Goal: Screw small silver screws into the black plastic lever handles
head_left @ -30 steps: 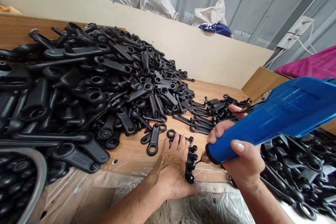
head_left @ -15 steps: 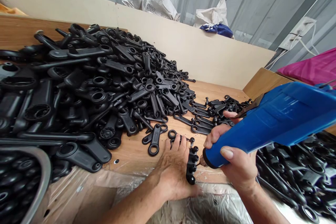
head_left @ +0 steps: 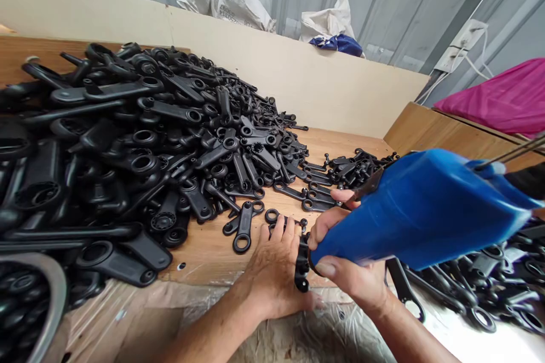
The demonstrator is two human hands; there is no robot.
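Observation:
My left hand (head_left: 275, 272) lies over a row of black plastic link arms (head_left: 302, 275), pressing them together on the wooden table with its thumb at the near side. Their knobbed ends stick out to the right of the palm. My right hand (head_left: 351, 281) is wrapped round a blue power screwdriver (head_left: 395, 218), tilted with its nose down against that row. The tool's tip is hidden behind its body and my fingers. Beyond my left fingertips lie a few loose link arms (head_left: 242, 232) with ring ends.
A big heap of black arms (head_left: 170, 113) covers the left. Smaller black link arms (head_left: 349, 170) lie behind my right hand, and more finished-looking pieces (head_left: 485, 289) pile up at right. A metal-rimmed container (head_left: 57, 295) stands front left. A pale board (head_left: 340, 91) borders the back.
The screwdriver has moved left and closer over the row of link arms, hiding part of it. My left hand stays on the row. The view has shifted slightly right.

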